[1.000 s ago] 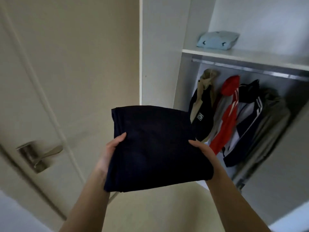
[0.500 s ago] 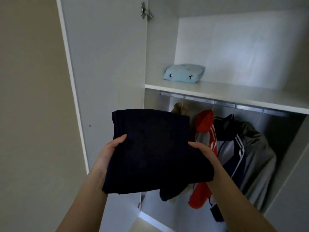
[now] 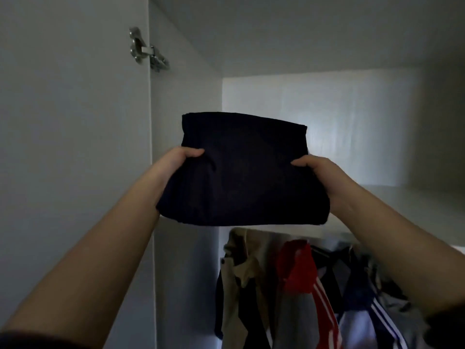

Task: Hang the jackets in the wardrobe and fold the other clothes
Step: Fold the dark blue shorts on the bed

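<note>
So, folded dark garment point(image 3: 241, 172) held up in front of the wardrobe's top shelf point(image 3: 392, 197).

Left hand point(image 3: 176, 162) and right hand point(image 3: 319, 172) each pinch a side, thumbs curled over the top, the other fingers hidden underneath. Jackets point(image 3: 302, 285) hang just below: a beige one, a red striped one, a navy one. Door hinge point(image 3: 146, 50) sits up top left.

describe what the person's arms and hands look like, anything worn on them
Both forearms are bare, with dark sleeves bunched near the elbows at the frame's bottom corners. The left hand and right hand show no gloves, rings, watch or bracelets. Nails look short and plain.
</note>
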`<action>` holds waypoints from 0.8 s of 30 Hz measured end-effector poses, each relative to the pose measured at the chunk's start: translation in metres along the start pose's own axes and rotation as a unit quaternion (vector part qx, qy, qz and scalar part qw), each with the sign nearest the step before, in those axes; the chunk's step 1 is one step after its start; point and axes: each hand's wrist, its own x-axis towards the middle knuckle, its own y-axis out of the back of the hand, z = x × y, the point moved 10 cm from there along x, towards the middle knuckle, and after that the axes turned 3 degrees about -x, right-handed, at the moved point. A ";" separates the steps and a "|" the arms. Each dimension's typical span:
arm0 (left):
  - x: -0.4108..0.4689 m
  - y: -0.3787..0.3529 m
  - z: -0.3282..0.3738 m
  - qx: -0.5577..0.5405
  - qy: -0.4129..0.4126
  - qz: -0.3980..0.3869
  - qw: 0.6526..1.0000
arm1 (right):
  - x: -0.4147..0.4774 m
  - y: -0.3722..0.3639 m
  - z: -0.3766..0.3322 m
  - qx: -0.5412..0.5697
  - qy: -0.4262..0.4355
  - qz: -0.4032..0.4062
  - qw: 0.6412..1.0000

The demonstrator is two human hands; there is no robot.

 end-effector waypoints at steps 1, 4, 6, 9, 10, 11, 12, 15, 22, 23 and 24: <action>0.031 -0.005 0.014 0.028 -0.007 -0.001 1.000 | 0.026 0.002 -0.014 -0.013 0.009 0.014 1.000; 0.121 -0.020 0.059 0.125 -0.050 0.009 0.991 | 0.104 0.007 -0.048 -0.039 0.019 0.057 0.997; 0.176 -0.032 0.083 0.187 -0.078 0.012 0.979 | 0.155 0.013 -0.062 -0.062 0.020 0.089 0.994; 0.250 -0.046 0.094 0.281 -0.083 0.014 0.956 | 0.221 0.023 -0.064 -0.083 0.002 0.121 0.989; 0.273 -0.050 0.093 0.307 -0.083 0.012 0.948 | 0.241 0.025 -0.061 -0.086 -0.005 0.124 0.989; 0.296 -0.053 0.091 0.328 -0.085 0.009 0.941 | 0.259 0.027 -0.058 -0.086 -0.008 0.122 0.989; 0.316 -0.057 0.090 0.351 -0.085 0.005 0.932 | 0.276 0.028 -0.055 -0.083 -0.009 0.119 0.989; 0.364 -0.061 0.087 0.426 -0.092 0.012 0.900 | 0.316 0.032 -0.040 -0.066 -0.012 0.119 0.991; 0.429 -0.052 0.072 0.517 -0.113 0.068 0.846 | 0.375 0.016 -0.002 -0.001 -0.019 0.089 0.996; 0.436 -0.050 0.064 0.525 -0.114 0.070 0.840 | 0.382 0.016 0.005 0.000 -0.014 0.092 0.996; 0.442 -0.047 0.051 0.540 -0.111 0.066 0.832 | 0.387 0.018 0.015 -0.009 -0.015 0.098 0.995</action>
